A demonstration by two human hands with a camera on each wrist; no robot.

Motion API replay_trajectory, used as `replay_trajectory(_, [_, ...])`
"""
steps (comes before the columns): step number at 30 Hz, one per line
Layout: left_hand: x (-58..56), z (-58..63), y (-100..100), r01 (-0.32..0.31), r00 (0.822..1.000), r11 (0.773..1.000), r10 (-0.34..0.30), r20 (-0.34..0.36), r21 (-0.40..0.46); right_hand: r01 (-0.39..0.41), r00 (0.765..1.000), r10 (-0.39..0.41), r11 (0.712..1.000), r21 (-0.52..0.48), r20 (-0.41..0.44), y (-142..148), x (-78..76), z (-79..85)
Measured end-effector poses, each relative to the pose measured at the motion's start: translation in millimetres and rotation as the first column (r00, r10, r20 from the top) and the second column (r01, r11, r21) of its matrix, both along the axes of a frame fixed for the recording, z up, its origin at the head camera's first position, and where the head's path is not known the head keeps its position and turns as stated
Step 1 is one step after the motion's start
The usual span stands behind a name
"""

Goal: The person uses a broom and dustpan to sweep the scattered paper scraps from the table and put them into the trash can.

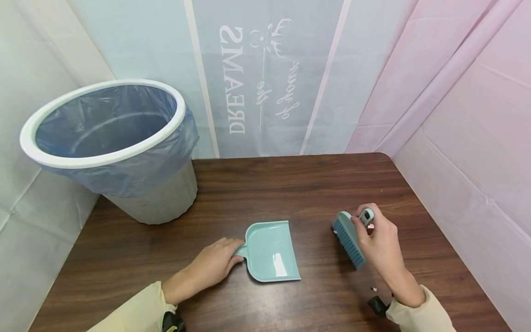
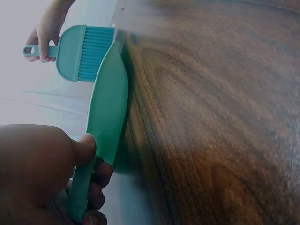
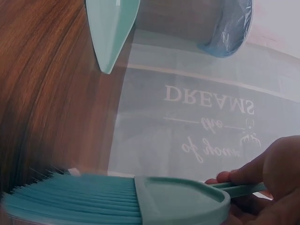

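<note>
A light green dustpan [image 1: 271,251] lies on the brown wooden table, its straight edge toward the right. My left hand [image 1: 213,263] grips its short handle, fingers and thumb curled round it in the left wrist view. Off to the right, my right hand [image 1: 379,240] pinches the handle of a matching hand brush [image 1: 350,237]. The brush stands upright on its teal bristles [image 3: 75,199], which touch the tabletop and splay at the tips. Small pale scraps lie about the brush, one scrap [image 3: 73,172] right at the bristles. A gap of bare table separates brush and dustpan.
At the back left stands a bin [image 1: 162,198] with a white rim and a blue plastic liner. Another small scrap [image 1: 374,289] lies close to the right wrist. Printed cloth [image 1: 265,78] hangs behind the wooden table [image 1: 249,189], and pale cloth walls flank it.
</note>
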State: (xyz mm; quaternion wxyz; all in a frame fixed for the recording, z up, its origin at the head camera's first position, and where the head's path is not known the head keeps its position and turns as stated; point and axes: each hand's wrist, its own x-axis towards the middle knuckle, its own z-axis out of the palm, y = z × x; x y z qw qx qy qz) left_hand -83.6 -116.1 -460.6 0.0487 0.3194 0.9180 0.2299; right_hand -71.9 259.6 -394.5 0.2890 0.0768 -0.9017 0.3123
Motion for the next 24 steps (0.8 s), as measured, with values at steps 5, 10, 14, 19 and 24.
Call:
replay_trajectory(5, [-1.3,-0.8,-0.1,-0.002,1.000,1.000,0.002,0.003,0.000,-0.046,0.999,0.046,0.999,-0.025,0.002,5.4,0.7,3.6])
replay_trajectory(10, [-1.1,-0.1,-0.3,0.002,1.000,1.000,-0.002,-0.001,0.010,-0.095,0.995,0.096,0.995,-0.042,0.024,14.7,2.7,8.7])
replay_trajectory(14, [-0.9,1.0,-0.3,0.001,1.000,1.000,-0.001,0.010,0.011,-0.137,0.988,0.141,0.988,-0.067,0.056,25.0,5.4,16.2])
replay_trajectory(19, [-1.4,1.6,0.5,-0.010,1.000,1.000,0.011,0.020,-0.005,-0.179,0.973,0.193,0.977,-0.113,0.125,43.9,10.3,25.4])
replay_trajectory(24, [-1.4,1.7,0.6,-0.015,0.999,1.000,0.015,0.030,-0.007,-0.343,0.908,0.371,0.926,-0.159,0.197,71.3,14.2,29.3])
